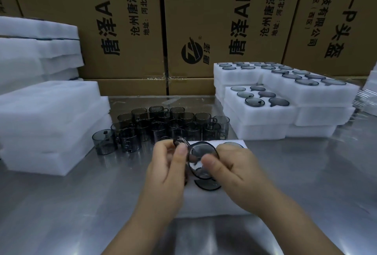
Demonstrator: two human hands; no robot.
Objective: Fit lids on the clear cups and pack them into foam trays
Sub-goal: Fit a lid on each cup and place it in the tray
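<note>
Pinching a small dark ribbed lid (pixel 180 142) between thumb and curled fingers, the left hand (pixel 167 170) holds it just above the foam tray (pixel 206 199) that lies on the metal table (pixel 61 203). Right beside those fingers, the right hand (pixel 228 168) grips a clear smoky cup (pixel 202 159) tilted on its side, its open rim turned toward the camera; the thumb presses on the near rim and the other fingers wrap behind the cup wall. Lid and cup are almost touching. Under the fingers, one tray pocket shows another cup (pixel 207 185) partly seated.

Beyond the fingertips stands a cluster of loose cups (pixel 173 124), upright and crowded together. To the right of the right hand's fingers, stacked filled trays (pixel 285 95) hold lidded cups in rows. To the left of the left hand's fingers lie plain foam blocks (pixel 49 111).

Far past the fingers, cardboard cartons (pixel 126 19) form a wall. Their print runs sideways: "唐泽AH4", "沧州唐泽通信", "地址:河北河间", "科技有限公司", and on the rightmost carton "头盔" after "0-P". A round black logo (pixel 192 51) sits on the middle carton.
</note>
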